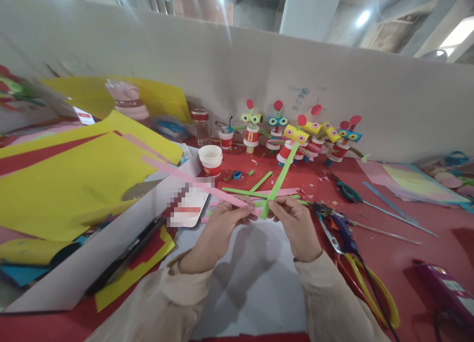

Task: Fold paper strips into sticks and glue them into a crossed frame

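Observation:
My left hand (231, 216) pinches one end of a pink paper strip (185, 176), which stretches up and to the left. Between the fingers of my right hand (291, 216) is the lower end of a green paper strip (283, 176), pointing up and away. The two strip ends come together between my hands, over a pale board (259, 292); whether they are joined I cannot tell. Just beyond my fingers lie more green strips (240, 191) and pink strips (289, 192).
Paper-cup robot figures (252, 134) stand along the back wall. A white paper cup (211, 159) is nearer. To the right lie yellow-handled scissors (374, 287), a glue gun (344, 233) and pliers (346, 190). Yellow sheets (85, 184) rest over a box at left, beside a phone (190, 209).

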{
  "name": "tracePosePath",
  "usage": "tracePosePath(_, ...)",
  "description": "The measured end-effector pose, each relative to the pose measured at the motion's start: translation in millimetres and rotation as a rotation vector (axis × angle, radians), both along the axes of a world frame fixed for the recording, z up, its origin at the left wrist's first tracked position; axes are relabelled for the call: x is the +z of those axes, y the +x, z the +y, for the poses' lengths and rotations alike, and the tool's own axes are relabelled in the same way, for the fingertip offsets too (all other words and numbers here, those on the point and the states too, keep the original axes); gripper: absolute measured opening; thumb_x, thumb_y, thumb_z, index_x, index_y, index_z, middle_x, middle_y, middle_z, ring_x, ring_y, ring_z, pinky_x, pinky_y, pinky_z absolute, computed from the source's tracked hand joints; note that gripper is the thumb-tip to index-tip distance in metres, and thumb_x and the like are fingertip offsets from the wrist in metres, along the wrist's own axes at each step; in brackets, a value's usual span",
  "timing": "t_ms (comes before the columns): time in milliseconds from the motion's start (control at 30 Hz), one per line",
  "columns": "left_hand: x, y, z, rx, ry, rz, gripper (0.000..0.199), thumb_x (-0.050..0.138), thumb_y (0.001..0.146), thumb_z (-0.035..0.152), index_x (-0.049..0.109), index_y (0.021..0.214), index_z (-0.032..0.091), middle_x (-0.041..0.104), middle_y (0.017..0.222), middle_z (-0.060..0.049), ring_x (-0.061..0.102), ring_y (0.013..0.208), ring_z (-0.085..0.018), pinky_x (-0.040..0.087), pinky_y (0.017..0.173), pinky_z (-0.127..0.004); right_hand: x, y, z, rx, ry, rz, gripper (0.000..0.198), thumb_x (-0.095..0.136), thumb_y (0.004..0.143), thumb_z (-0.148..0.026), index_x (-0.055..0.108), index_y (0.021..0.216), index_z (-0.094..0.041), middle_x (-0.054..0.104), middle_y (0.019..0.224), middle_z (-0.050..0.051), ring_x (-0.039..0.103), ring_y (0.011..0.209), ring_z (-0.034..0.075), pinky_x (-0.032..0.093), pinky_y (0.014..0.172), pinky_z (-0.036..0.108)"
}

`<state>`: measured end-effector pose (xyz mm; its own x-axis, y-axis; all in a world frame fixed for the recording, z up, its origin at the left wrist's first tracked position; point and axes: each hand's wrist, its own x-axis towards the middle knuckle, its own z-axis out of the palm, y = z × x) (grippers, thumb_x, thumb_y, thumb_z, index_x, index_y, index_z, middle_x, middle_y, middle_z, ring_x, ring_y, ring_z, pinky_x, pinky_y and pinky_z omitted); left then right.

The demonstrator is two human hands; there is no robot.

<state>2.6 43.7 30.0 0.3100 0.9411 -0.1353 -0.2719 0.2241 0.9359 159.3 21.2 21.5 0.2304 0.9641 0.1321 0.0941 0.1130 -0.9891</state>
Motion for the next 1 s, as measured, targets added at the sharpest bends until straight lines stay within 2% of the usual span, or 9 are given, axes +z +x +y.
tracePosePath(200, -1.7, -1.2, 2.3, 0.067, 0.052, 0.139, 0.012, 0.066, 0.067, 0.029, 0.062, 0.062, 0.019, 0.048, 0.055, 0.004, 0.039, 0.056, -0.012, 0.028, 0.053, -0.026, -3.2, 3.7, -0.5, -0.164, 0.097, -0.171, 0.02, 0.063, 0.077, -0.04, 0.065, 0.072, -0.02, 0.061, 0.069, -0.001, 0.052, 0.069, 0.014, 0.04, 0.067, 0.027)
tracePosePath(367, -4.7, -1.6, 3.5, 0.076, 0.056, 0.148, 0.015, 0.065, 0.067, 0.028, 0.058, 0.058, 0.019, 0.045, 0.055, 0.004, 0.036, 0.056, -0.011, 0.026, 0.053, -0.026, -2.9, 6.8, -2.0, -0.288, 0.149, -0.083, 0.023, 0.063, 0.077, -0.042, 0.064, 0.079, -0.019, 0.063, 0.075, 0.001, 0.052, 0.071, 0.015, 0.041, 0.07, 0.029)
tracePosePath(433, -5.4, -1.1, 3.8, 0.093, 0.045, 0.158, 0.018, 0.065, 0.067, 0.029, 0.056, 0.055, 0.019, 0.044, 0.054, 0.004, 0.035, 0.055, -0.011, 0.025, 0.052, -0.026, -2.5, 6.5, -3.2, -0.28, 0.155, -0.062, 0.023, 0.064, 0.077, -0.041, 0.064, 0.08, -0.019, 0.063, 0.075, 0.001, 0.053, 0.072, 0.015, 0.042, 0.07, 0.029)
tracePosePath(533, -5.3, -0.6, 3.8, 0.102, 0.026, 0.165, 0.017, 0.064, 0.067, 0.028, 0.056, 0.055, 0.018, 0.046, 0.055, 0.003, 0.035, 0.054, -0.011, 0.025, 0.051, -0.026, -1.5, 2.6, -5.6, -0.189, 0.148, -0.075, 0.02, 0.064, 0.077, -0.04, 0.065, 0.078, -0.02, 0.064, 0.074, 0.001, 0.055, 0.071, 0.015, 0.043, 0.07, 0.029)
tracePosePath(667, -3.4, -0.9, 3.0, 0.086, 0.02, 0.154, 0.008, 0.061, 0.065, 0.024, 0.06, 0.061, 0.017, 0.051, 0.06, 0.001, 0.038, 0.056, -0.011, 0.027, 0.052, -0.025, 0.9, -4.9, -7.8, -0.067, 0.138, -0.225, 0.015, 0.064, 0.077, -0.035, 0.067, 0.073, -0.021, 0.066, 0.075, 0.001, 0.058, 0.075, 0.017, 0.043, 0.076, 0.032)
tracePosePath(800, -0.2, -2.1, 1.8, 0.059, 0.022, 0.144, 0.011, 0.061, 0.066, 0.024, 0.056, 0.058, 0.018, 0.048, 0.058, 0.002, 0.038, 0.056, -0.011, 0.028, 0.053, -0.024, 2.7, -5.9, -7.1, -0.14, 0.144, -0.357, 0.013, 0.063, 0.077, -0.034, 0.067, 0.073, -0.022, 0.067, 0.076, 0.001, 0.058, 0.078, 0.018, 0.042, 0.078, 0.033)
tracePosePath(1000, 5.3, -4.0, 1.0, -0.003, 0.052, 0.164, 0.013, 0.058, 0.066, 0.022, 0.052, 0.055, 0.019, 0.044, 0.057, 0.003, 0.035, 0.055, -0.011, 0.025, 0.051, -0.025, 0.0, 1.1, -5.0, -0.166, 0.094, -0.272, 0.021, 0.062, 0.078, -0.04, 0.065, 0.074, -0.02, 0.066, 0.075, 0.002, 0.058, 0.076, 0.018, 0.042, 0.076, 0.033)
